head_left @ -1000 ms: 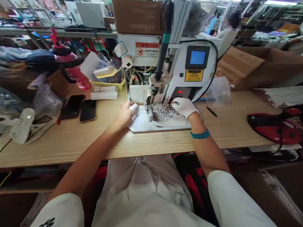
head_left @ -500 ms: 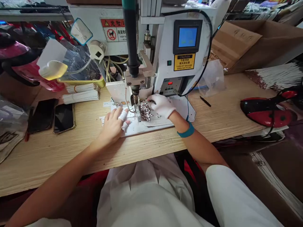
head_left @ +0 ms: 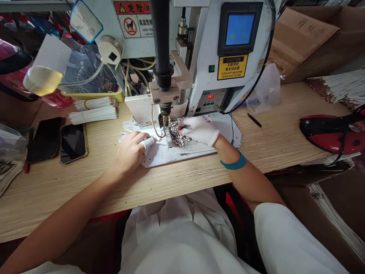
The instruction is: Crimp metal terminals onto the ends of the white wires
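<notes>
A matt white cloth glove [head_left: 199, 131] shows at 12 o'clock on a smooth wood-grain laminate bench [head_left: 57, 198], with a glossy glass phone [head_left: 72, 142] at 10 o'clock, a rough cardboard box [head_left: 305, 42] at 1 o'clock and a shiny red-and-black plastic shell [head_left: 327, 133] at 2 o'clock.

Right glove [head_left: 199, 131]: plain white, on the hand you have at the pile
Wristband [head_left: 233, 163]: teal, on your right wrist
Finger wrap [head_left: 147, 143]: white, on your left hand
Small pieces [head_left: 177, 133]: black-and-white speckle
Caution label [head_left: 232, 67]: yellow with black print
Screen [head_left: 240, 29]: bright blue
Tabletop [head_left: 182, 179]: pale tan, streaked wood grain
</notes>
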`<state>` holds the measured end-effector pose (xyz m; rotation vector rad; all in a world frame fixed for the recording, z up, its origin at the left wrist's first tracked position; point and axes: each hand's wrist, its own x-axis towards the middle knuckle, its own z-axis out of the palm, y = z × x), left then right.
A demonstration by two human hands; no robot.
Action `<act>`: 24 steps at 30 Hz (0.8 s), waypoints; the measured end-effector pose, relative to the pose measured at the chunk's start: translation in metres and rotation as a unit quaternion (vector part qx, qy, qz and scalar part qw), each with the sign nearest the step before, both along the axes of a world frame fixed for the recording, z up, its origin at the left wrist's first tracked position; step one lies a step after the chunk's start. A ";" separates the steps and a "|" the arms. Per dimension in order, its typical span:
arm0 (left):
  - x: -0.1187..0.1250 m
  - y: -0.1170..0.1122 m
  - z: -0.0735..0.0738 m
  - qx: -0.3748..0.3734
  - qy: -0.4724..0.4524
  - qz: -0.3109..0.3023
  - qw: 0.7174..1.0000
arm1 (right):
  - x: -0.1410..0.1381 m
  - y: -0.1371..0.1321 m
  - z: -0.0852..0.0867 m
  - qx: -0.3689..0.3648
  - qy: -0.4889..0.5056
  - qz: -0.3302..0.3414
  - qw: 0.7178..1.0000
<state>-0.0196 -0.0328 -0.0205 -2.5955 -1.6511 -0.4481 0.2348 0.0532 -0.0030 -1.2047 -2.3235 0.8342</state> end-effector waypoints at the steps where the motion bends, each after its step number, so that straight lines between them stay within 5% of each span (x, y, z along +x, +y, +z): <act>1: 0.001 0.001 -0.002 0.001 -0.006 -0.002 1.000 | -0.007 0.001 -0.004 0.029 0.010 -0.011 0.999; 8: -0.003 0.002 0.002 0.007 0.025 -0.012 1.000 | -0.015 0.003 -0.007 0.059 -0.003 0.040 0.997; 10: -0.004 -0.002 0.002 0.018 0.037 0.000 0.999 | -0.011 0.001 -0.004 0.062 0.004 0.004 0.998; 12: -0.004 -0.007 -0.003 0.020 0.038 0.011 0.999 | -0.010 0.000 -0.001 0.054 0.003 -0.010 0.999; 17: 0.010 -0.017 -0.018 -0.048 0.022 0.040 0.998 | -0.010 -0.003 0.005 -0.019 -0.003 0.075 0.997; 24: 0.009 -0.007 -0.001 -0.008 -0.007 0.030 0.999 | 0.015 0.008 0.010 0.007 -0.004 -0.009 1.000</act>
